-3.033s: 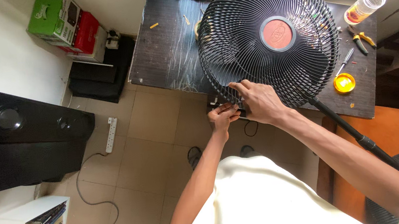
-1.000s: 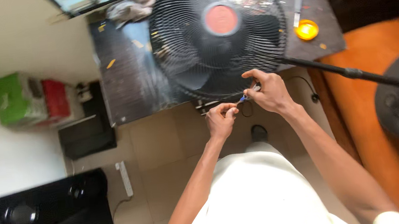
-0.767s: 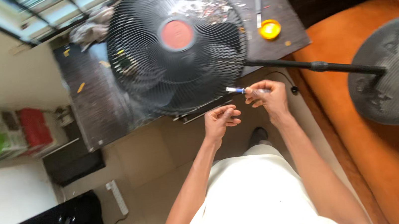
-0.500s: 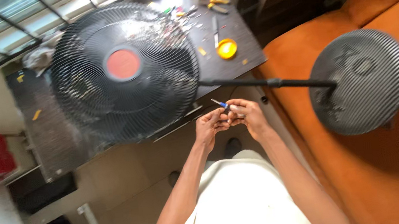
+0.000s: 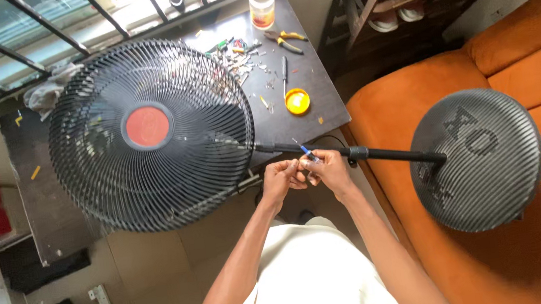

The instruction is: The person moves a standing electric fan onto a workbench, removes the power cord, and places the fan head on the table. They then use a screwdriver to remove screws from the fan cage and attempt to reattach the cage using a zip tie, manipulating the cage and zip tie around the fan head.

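Black fan [image 5: 150, 135] lies across the dark surface [image 5: 310, 110], its pole [image 5: 379, 154] just behind my hands. My right hand [image 5: 328, 169] pinches a small blue-handled screwdriver [image 5: 305, 149]; my left hand [image 5: 280, 179] pinches close beside it, fingertips touching.

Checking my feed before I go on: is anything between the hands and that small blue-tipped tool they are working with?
Nothing visible. The left hand and right hand meet in front of the fan pole, and the small blue-tipped tool sticks up from the right hand's fingers. Whether the left hand touches it cannot be told.
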